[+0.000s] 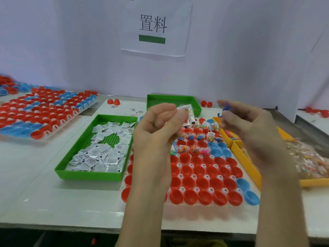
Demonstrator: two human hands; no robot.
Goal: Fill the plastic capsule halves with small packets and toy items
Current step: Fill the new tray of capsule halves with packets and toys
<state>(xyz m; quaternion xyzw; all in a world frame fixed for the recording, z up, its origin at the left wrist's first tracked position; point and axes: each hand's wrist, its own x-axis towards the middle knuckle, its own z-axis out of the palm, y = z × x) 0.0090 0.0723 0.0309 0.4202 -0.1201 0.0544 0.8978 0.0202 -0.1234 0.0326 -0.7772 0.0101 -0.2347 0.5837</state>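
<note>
Red and blue capsule halves (204,182) stand open-side up in a white holder rack in front of me; the far rows hold packets and colourful toy bits, the near rows are bare. My left hand (156,132) is raised above the rack and pinches a small clear packet (186,113) between thumb and fingers. My right hand (249,129), blurred, is lifted at the right and holds a small blue toy (225,108) in its fingertips.
A green tray (71,163) of white packets lies left of the rack; a second green tray (197,104) stands behind. Yellow trays (247,163) with bagged toys lie at the right. Another filled rack (44,111) sits far left. A white partition with a paper sign rises behind.
</note>
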